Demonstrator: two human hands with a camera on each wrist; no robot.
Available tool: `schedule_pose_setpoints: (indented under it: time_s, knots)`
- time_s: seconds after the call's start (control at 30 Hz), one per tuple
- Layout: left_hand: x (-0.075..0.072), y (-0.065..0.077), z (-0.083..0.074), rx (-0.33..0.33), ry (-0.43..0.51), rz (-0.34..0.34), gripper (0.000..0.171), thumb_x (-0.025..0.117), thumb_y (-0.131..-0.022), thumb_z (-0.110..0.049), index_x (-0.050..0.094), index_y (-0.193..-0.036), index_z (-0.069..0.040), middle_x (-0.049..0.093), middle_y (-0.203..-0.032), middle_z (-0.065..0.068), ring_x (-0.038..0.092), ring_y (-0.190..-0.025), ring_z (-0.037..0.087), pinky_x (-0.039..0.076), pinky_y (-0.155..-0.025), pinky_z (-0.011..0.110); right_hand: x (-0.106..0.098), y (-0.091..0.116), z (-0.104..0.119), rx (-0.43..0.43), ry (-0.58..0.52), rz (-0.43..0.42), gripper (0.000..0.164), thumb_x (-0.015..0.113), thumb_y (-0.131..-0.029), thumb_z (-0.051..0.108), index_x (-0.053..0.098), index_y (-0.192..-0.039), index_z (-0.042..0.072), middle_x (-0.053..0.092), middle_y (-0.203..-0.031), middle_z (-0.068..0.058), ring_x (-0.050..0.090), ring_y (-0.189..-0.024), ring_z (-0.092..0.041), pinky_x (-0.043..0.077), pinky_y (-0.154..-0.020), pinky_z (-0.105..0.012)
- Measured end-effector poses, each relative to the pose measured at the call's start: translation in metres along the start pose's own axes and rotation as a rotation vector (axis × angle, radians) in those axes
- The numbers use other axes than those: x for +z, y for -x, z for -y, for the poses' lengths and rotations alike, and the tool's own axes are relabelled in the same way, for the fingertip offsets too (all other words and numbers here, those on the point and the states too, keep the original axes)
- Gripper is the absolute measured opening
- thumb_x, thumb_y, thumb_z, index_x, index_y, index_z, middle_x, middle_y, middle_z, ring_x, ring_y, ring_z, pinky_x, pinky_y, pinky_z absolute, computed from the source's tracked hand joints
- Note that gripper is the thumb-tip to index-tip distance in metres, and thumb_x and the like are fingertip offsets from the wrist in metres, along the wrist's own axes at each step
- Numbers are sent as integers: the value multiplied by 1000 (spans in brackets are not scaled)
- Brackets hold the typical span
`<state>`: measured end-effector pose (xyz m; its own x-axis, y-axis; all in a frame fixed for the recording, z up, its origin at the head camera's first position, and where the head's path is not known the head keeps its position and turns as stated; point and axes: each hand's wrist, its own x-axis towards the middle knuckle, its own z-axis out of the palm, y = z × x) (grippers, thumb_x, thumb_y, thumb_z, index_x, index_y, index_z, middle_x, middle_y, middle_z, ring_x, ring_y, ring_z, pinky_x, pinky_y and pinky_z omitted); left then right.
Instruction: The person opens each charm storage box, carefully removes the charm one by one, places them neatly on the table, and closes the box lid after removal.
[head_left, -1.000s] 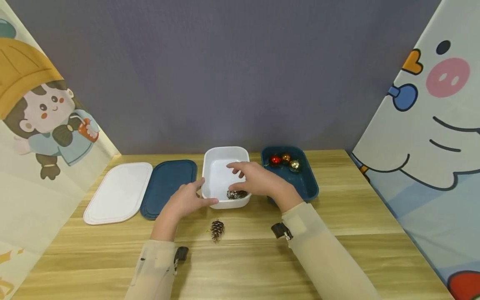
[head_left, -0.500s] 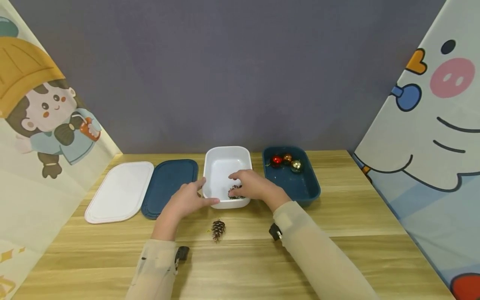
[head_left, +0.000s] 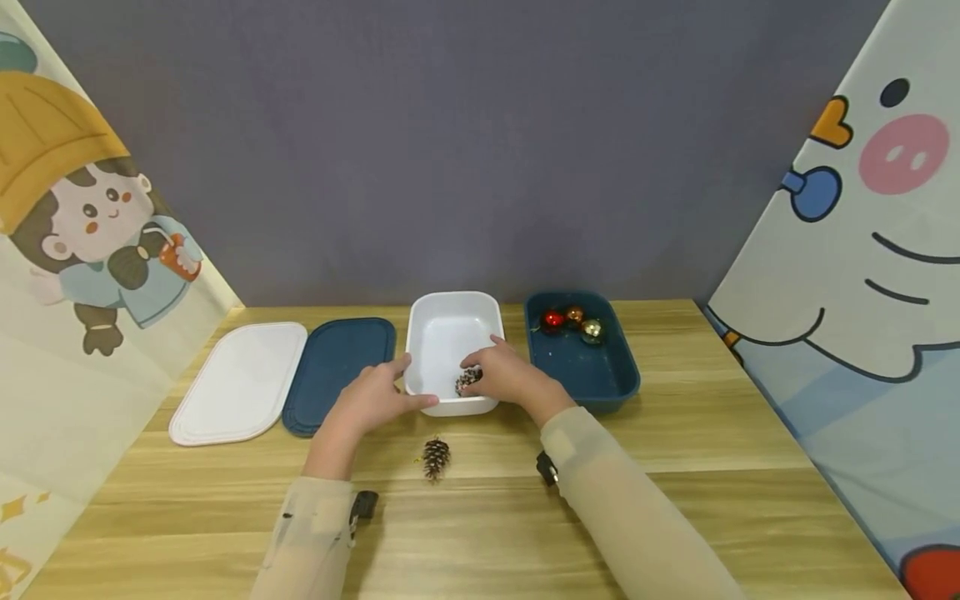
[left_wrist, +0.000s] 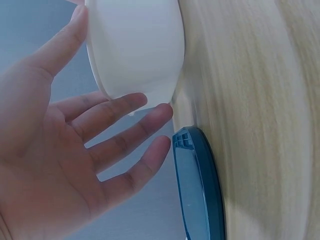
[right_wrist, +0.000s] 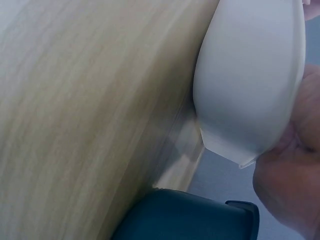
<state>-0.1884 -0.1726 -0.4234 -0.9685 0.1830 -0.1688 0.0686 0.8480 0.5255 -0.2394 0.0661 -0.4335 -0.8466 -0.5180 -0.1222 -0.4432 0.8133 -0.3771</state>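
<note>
My right hand point(head_left: 506, 373) reaches over the right wall into the white box point(head_left: 438, 329). Its thumb and fingers pinch a frosted pine cone point(head_left: 467, 381) low at the box's near end; the hand covers part of the cone. In the right wrist view the box wall point(right_wrist: 250, 70) hides the fingertips. My left hand point(head_left: 375, 395) rests at the box's near left corner, thumb on the front rim and fingers extended along the left side. The left wrist view shows those fingers point(left_wrist: 122, 145) spread and fairly straight. Another pine cone point(head_left: 436, 459) lies on the table in front of the box.
Right of the white box stands a dark blue box point(head_left: 592, 375) holding a red ball point(head_left: 552, 320), an orange ball point(head_left: 574, 315) and a gold ball point(head_left: 592, 331). A blue lid point(head_left: 337, 367) and a white lid point(head_left: 240, 383) lie to the left. A grey wall point(head_left: 480, 150) rises behind.
My right hand has come down into the white box from above the pine cone, and its thumb and fingers have closed on the cone. The left hand stays at the corner.
</note>
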Motion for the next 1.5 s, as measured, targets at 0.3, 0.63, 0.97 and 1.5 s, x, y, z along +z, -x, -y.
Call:
schedule_pose_setpoints:
  time_s: [0.3,0.63,0.97,1.5]
  knots:
    - [0,0,1,-7,2,7,104,78,-89,-65,38,-165,-6,54,-159,21,46,-151,48,43,-115,71,4,-3,2,36,4,7,42,84,-94,32,77,-131,13,77,-133,-1,66,-136,-20,8,-138,-47]
    - [1,0,1,-2,3,8,105,78,-88,-66,38,-165,-7,55,-159,22,47,-150,48,44,-115,70,5,-1,2,45,-19,4,42,84,-94,32,77,-131,14,77,-134,-1,66,-136,-20,8,-138,-47]
    - [1,2,2,-12,16,15,105,78,-89,-64,37,-166,-7,52,-161,21,44,-152,49,42,-117,70,4,0,2,9,-39,-8,43,84,-94,32,76,-132,14,77,-134,-2,67,-135,-21,10,-138,-47]
    - [1,1,2,1,26,11,105,79,-89,-64,37,-166,-6,51,-161,22,45,-151,49,43,-116,71,-13,10,7,8,-278,-122,50,82,-96,33,70,-142,17,72,-139,-6,64,-132,-32,55,-110,-52]
